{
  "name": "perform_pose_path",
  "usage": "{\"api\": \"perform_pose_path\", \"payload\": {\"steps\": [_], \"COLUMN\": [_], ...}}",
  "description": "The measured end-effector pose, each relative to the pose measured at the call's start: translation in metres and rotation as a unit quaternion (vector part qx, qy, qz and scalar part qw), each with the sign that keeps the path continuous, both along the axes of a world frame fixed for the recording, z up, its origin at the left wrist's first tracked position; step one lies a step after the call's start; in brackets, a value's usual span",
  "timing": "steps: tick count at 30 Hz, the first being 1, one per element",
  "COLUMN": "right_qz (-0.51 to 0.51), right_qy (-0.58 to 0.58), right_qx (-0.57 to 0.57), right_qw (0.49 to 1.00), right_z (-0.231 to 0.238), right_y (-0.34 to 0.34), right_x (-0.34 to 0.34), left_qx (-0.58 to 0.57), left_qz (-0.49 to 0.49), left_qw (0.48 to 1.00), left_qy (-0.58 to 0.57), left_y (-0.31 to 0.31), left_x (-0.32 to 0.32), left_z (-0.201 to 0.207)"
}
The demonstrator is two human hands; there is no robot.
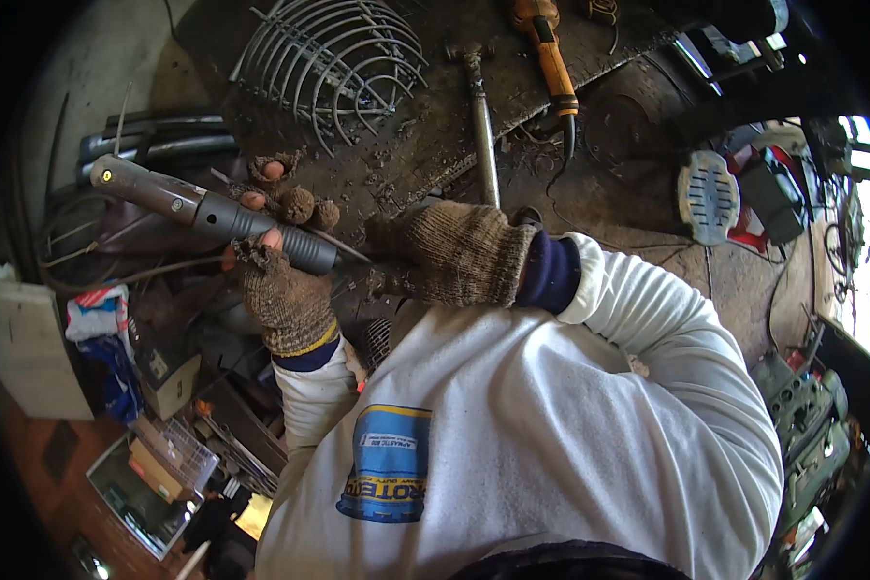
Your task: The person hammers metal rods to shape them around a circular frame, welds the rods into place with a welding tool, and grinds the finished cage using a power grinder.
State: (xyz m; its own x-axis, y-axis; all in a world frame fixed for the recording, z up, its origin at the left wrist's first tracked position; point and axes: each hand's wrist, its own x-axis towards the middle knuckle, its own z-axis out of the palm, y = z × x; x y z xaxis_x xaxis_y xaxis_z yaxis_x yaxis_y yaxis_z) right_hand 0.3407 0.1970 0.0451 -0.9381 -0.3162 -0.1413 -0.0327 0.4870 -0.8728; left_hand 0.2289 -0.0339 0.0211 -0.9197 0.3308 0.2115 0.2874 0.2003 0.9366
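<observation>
My left hand (pixel 288 295), in a worn brown knitted glove with bare fingertips showing, is closed around a grey tubular welding electrode holder (pixel 217 215). The holder slants from its rounded head at upper left down to its ribbed end between my hands. A thin rod (pixel 123 121) sticks up from the head. Another thin rod (pixel 338 244) runs past the left fingers towards my right hand. In a matching glove, my right hand (pixel 459 253) points left close to the ribbed end, its fingers drawn together; what is between them is dark and hard to see.
Beyond my hands a curved wire guard (pixel 333 68), a hammer (pixel 481 121) and an orange power tool (pixel 548 63) lie on a dirty metal surface. Metal tubes (pixel 159 140) lie at left. A slotted pale-blue piece (pixel 709 198) is at right, and cords trail around.
</observation>
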Motion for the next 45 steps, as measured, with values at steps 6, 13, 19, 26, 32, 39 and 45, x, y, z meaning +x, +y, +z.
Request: {"api": "perform_pose_path", "payload": {"steps": [6,13,19,26,32,39,45], "right_qz": [-0.023,-0.144,-0.176,-0.185,-0.299,-0.399,-0.482], "right_qy": [0.135,0.120,0.084,0.055,-0.041,0.036,0.164], "right_qx": [-0.067,-0.116,-0.113,-0.169,-0.248,-0.418,-0.050], "right_qw": [0.988,0.975,0.974,0.967,0.921,0.815,0.859], "right_z": [-0.016,-0.014,-0.036,-0.042,-0.029,-0.004,-0.010], "right_y": [0.008,0.055,0.086,0.098,0.095,0.080,0.098], "right_x": [0.016,0.042,0.059,0.073,0.068,0.075,0.066], "left_qx": [0.323,0.331,0.375,0.361,0.362,0.373,0.379], "left_qz": [-0.008,-0.071,-0.126,-0.075,-0.055,-0.170,-0.339], "left_qw": [0.916,0.922,0.888,0.888,0.888,0.849,0.779], "left_qy": [-0.237,-0.188,-0.235,-0.274,-0.280,-0.332,-0.366], "left_y": [0.047,0.043,0.030,0.034,0.027,0.050,0.054], "left_x": [0.050,0.075,0.079,0.088,0.083,0.066,0.044], "left_z": [0.046,0.046,0.031,0.027,0.027,0.032,0.032]}}
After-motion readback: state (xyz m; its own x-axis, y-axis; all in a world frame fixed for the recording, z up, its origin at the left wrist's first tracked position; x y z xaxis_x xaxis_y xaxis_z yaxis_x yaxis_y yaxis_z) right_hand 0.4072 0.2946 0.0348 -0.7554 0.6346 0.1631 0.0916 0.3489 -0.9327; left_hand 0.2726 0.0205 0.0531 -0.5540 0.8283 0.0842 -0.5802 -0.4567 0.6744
